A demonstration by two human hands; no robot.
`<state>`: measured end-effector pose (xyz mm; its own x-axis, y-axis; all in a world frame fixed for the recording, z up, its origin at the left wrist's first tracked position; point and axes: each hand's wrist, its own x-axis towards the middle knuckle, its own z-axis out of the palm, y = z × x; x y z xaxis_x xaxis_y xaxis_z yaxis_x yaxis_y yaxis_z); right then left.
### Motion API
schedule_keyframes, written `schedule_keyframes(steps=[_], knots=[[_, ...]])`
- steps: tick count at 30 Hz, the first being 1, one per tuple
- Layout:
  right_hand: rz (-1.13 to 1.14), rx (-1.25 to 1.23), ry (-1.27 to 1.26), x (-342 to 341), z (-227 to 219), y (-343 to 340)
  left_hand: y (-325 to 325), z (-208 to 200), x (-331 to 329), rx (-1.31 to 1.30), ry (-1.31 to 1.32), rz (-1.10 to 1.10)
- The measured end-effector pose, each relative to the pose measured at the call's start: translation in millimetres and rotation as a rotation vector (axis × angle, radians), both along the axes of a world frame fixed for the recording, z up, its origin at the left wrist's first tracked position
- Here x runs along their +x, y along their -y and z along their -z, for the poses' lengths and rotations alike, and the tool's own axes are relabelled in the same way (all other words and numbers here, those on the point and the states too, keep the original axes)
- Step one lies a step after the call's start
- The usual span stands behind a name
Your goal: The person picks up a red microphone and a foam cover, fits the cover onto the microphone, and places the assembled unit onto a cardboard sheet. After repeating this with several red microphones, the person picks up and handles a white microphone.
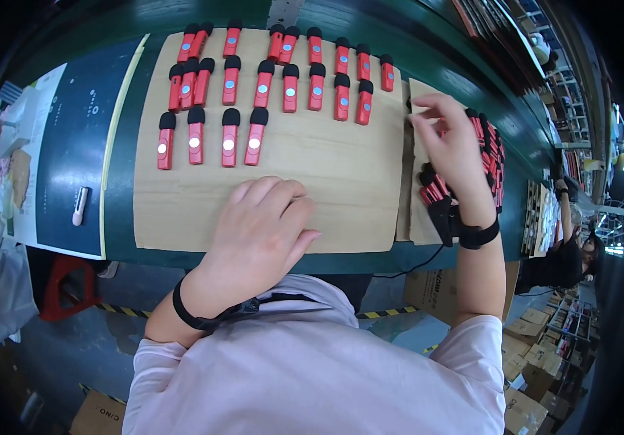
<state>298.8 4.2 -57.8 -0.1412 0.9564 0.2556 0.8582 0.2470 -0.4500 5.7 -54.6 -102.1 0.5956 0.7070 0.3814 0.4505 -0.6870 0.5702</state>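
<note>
Wireless clip microphones, red-bodied with black foam tops, lie in rows on a flat brown cardboard sheet (341,181); most show a round pale disc. One red microphone (254,138) ends the nearest row. My left hand (257,221) rests palm down on the sheet below that row, fingers bent, thumb apart, holding nothing visible. To the right, my right hand (450,141) hovers above a second cardboard sheet (422,217), thumb and forefinger apart. Beneath and beside it lies a dense group of similar red microphones (497,159), partly hidden by the hand and wrist.
A dark blue printed board (80,145) covers the table's left side, with a small white-and-black stick-shaped item (80,206) on it. A red stool (67,288) stands below left. A person (562,254) works far right, near cardboard boxes (530,413). Another person's arm shows far left.
</note>
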Motion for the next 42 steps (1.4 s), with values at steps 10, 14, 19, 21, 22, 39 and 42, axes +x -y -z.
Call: schedule_keyframes(steps=[10,14,19,21,22,39,42], knots=[[0.431,-0.282,0.345,58.4,12.1,22.6,-0.6,-0.8,4.0,0.002,0.001,-0.013],[0.366,-0.15,0.274,54.4,13.3,25.4,1.1,-2.8,5.6,0.001,0.007,0.006],[0.332,-0.117,0.372,38.2,4.7,33.3,2.2,-4.3,6.3,-0.003,0.023,0.009],[0.381,-0.17,0.373,38.4,8.0,31.1,3.4,-4.7,6.7,-0.008,0.027,0.01],[0.405,-0.196,0.373,39.0,9.8,30.3,3.9,-4.8,6.9,-0.01,0.029,0.01],[-0.194,-0.013,-0.188,-39.3,-15.3,82.6,4.5,-17.3,3.4,-0.09,0.289,-0.016],[-0.341,0.016,-0.262,-57.0,-10.7,92.9,5.2,-26.9,6.6,-0.229,0.427,0.016]])
